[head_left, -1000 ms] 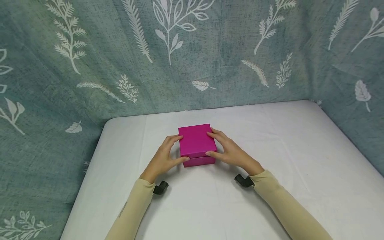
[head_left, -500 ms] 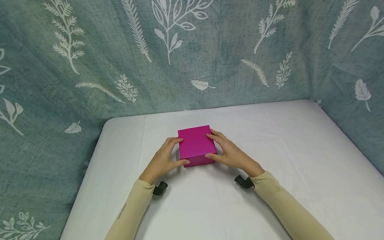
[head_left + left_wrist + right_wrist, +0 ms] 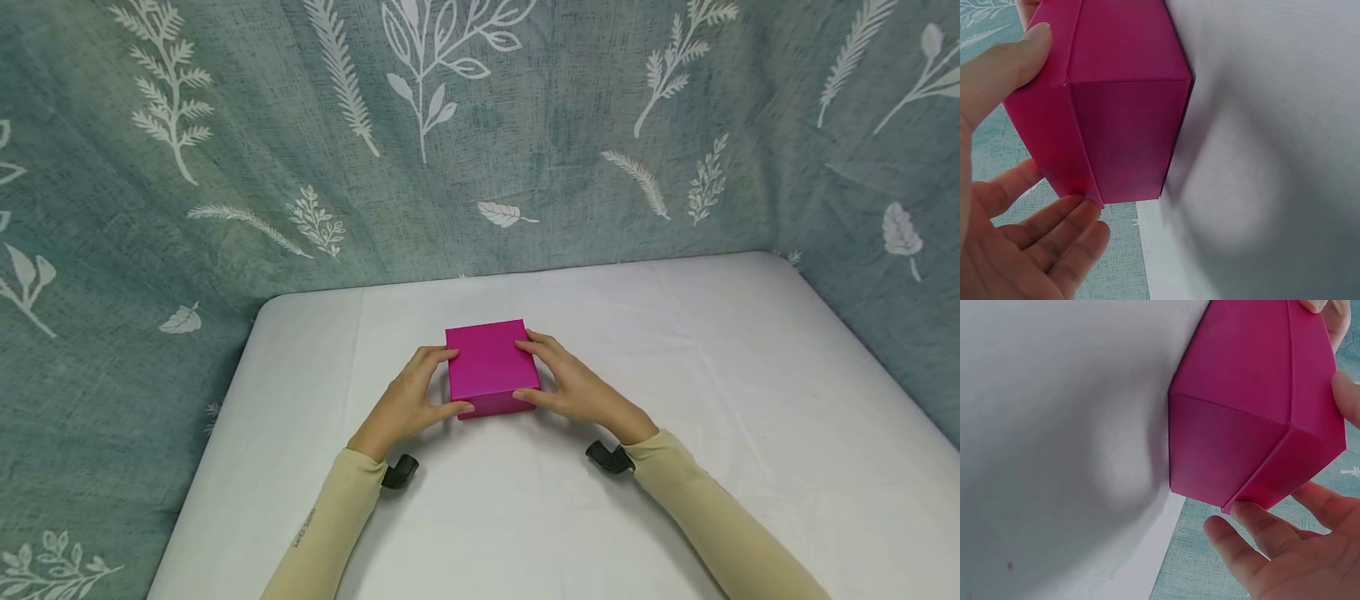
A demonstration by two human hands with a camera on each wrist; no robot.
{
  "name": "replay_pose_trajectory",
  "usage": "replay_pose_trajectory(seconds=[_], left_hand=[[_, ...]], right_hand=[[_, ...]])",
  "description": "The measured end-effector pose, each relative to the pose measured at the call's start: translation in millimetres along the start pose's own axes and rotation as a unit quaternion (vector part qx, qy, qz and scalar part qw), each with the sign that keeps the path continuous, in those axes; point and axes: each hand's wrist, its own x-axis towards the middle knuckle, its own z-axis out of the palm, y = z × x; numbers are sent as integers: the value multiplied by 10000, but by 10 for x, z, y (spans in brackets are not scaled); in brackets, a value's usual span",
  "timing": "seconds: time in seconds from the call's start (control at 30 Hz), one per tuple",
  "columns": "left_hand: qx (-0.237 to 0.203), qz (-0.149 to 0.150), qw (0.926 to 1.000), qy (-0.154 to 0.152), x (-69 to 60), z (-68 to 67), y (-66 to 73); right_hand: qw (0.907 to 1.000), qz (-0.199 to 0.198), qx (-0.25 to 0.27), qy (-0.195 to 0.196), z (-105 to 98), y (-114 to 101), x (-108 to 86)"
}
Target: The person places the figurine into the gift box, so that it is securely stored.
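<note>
A magenta box stands on the white table, its lid [image 3: 489, 358] fitted over the base [image 3: 1129, 137]. The lid's lower rim makes a seam along the sides in both wrist views, with the base showing beneath it. My left hand [image 3: 408, 398] grips the lid's left part, thumb at the front and fingers on the left side. On the opposite side, my right hand [image 3: 581, 385] holds the lid with its thumb at the front right corner and fingertips on the right side. What the box contains is hidden.
The white cloth-covered table [image 3: 675, 333] extends around the box on all sides. Behind it hangs a green-blue curtain [image 3: 555, 192] with white leaf prints. Dark wrist-worn devices [image 3: 400, 472] sit at both sleeve cuffs.
The lid has come down over the base, both hands lowering slightly with it. Less of the base shows at the front than a second ago. The base has stayed in place.
</note>
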Motion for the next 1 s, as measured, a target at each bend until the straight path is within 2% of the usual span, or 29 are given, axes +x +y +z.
replay_pose_trajectory(seconds=[0.4, 1.0], left_hand=[[3, -45, 10000, -7, 2, 3, -4], [-22, 112, 9999, -13, 17, 21, -32]], right_hand=[[10000, -27, -5, -6, 3, -1, 6], [9999, 83, -134, -26, 24, -8, 0]])
